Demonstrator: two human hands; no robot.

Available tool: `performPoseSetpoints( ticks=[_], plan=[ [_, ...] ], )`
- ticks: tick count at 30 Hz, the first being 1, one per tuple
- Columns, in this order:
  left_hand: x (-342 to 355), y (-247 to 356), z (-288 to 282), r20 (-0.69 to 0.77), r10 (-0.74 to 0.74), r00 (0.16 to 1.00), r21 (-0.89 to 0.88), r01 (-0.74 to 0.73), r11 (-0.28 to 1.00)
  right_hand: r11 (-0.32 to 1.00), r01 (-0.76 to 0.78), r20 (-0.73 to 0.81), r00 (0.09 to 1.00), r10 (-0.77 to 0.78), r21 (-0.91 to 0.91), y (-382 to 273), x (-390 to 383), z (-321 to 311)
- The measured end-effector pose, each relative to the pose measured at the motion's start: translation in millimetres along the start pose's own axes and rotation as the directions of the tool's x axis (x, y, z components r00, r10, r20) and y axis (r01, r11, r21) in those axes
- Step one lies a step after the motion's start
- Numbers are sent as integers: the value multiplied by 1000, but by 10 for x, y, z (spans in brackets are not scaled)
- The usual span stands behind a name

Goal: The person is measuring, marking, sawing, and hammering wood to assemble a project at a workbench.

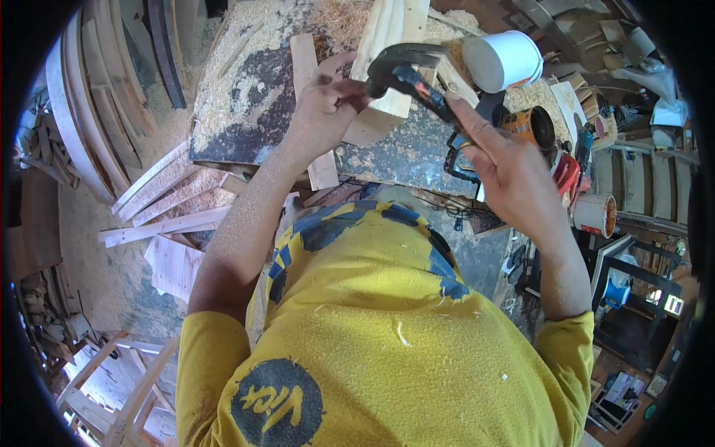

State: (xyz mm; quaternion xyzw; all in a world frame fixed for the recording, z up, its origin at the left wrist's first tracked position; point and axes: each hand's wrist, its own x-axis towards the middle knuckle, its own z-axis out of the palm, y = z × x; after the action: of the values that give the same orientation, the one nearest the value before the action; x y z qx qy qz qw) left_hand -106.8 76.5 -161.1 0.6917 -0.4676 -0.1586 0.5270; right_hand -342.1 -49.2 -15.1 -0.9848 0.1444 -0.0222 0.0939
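Hammer (406, 74), dark head with claw, sits upper centre of the frame, above the worktop (246, 112). Right hand (506, 167) has its fingers closed round the handle, which runs down to the right from the head; index finger lies stretched along the handle. Left hand (324, 104), just left of the hammer head, has its fingers pinched together right at the head; whatever they pinch is too small to tell.

Directly behind the hammer: a pale wood block (387, 45) standing on the worktop, running up to the top edge. A narrow wood strip (307, 74) lies left of it, partly under the left hand.

Worktop surface dark, thick with sawdust and shavings, mostly upper left of centre. White bucket (503, 59) on its side, upper right. Orange power tool (532, 127) just beyond the right hand, right of centre. Loose planks (167, 216) on the floor at left, curved wooden pieces (82, 112) stacked far upper left. Yellow shirt (387, 328) fills the lower centre, flecked with sawdust.
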Motion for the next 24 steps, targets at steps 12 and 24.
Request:
performPoseSetpoints(
  ticks=[12,24],
  plan=[
    [149,-371,-186,94,440,893,424,-435,794,778,379,-560,827,-42,501,-259,88,-479],
    [140,-366,-205,69,490,869,379,-477,793,979,192,-392,907,-153,62,-277,187,-353]
  ],
)
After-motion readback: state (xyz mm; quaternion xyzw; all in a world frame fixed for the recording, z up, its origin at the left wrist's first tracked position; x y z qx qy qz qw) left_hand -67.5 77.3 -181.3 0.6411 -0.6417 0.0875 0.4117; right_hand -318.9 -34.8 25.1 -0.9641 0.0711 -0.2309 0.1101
